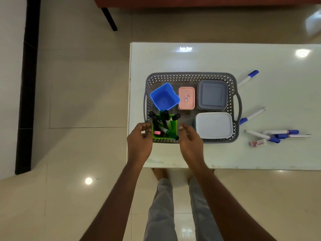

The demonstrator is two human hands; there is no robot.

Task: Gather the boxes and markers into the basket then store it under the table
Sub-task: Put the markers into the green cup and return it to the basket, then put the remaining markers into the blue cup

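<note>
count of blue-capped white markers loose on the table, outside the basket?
5. One blue-capped white marker off the grey lattice plastic basket at its far-right corner; another by its right handle; three clustered further right. None seems hidden.

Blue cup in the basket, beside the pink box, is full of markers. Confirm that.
Wrong: the blue cup is empty, though it is in the basket beside the pink box. The markers stand in the green cup. Head view shows it.
</note>
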